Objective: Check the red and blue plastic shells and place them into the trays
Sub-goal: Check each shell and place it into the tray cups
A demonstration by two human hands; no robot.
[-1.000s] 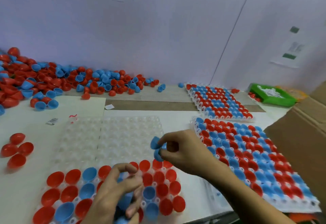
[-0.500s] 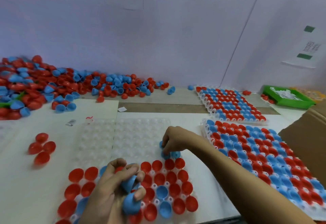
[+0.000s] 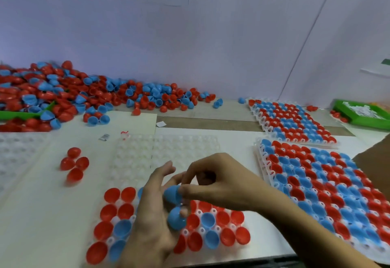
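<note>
A clear dimpled tray (image 3: 166, 153) lies in front of me, its near rows filled with red and blue shells (image 3: 223, 219). Above those rows my left hand (image 3: 152, 215) cradles a blue shell (image 3: 176, 218) in its curled fingers. My right hand (image 3: 213, 181) reaches in from the right and pinches a second blue shell (image 3: 172, 192) just above the first. Both hands meet over the tray's near middle. A big heap of loose red and blue shells (image 3: 84, 96) lies at the back left.
Two filled trays (image 3: 291, 120) (image 3: 329, 187) lie on the right. Several loose red shells (image 3: 73, 164) sit left of the tray. Another clear tray (image 3: 14, 153) is at the far left, a green bin (image 3: 367, 113) at the back right, a cardboard box (image 3: 377, 162) at the right edge.
My right hand left the tray's blue shells and came back to my left hand, now pinching a blue shell there. My left hand rose slightly. The camera tilted.
</note>
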